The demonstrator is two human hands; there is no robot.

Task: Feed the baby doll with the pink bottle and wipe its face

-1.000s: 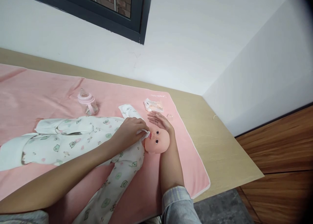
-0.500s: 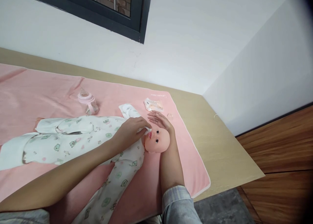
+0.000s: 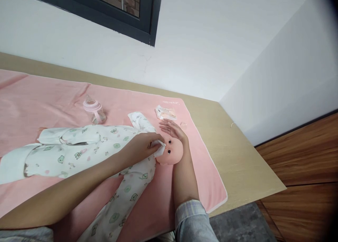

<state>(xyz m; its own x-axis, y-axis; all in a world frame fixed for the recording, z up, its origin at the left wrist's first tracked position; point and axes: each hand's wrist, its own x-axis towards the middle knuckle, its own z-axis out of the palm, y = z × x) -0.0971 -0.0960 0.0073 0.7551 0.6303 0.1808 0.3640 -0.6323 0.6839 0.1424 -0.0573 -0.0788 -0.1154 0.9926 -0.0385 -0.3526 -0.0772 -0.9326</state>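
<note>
A baby doll (image 3: 173, 153) in a white printed sleepsuit (image 3: 87, 147) lies on a pink towel (image 3: 39, 101). My left hand (image 3: 139, 146) is closed on a small white wipe (image 3: 160, 148) and presses it on the doll's face near the mouth. Behind the doll's head my right hand (image 3: 174, 131) lies open, with flat fingers cradling it.
A pink baby bottle (image 3: 94, 111) lies on the towel behind the doll. A small plastic packet (image 3: 166, 112) sits near the towel's far right corner. The wooden table (image 3: 237, 157) ends at the right, with a white wall behind it.
My left hand has slid the wipe a little to the right, over the doll's mouth and cheek. The right hand has stayed put.
</note>
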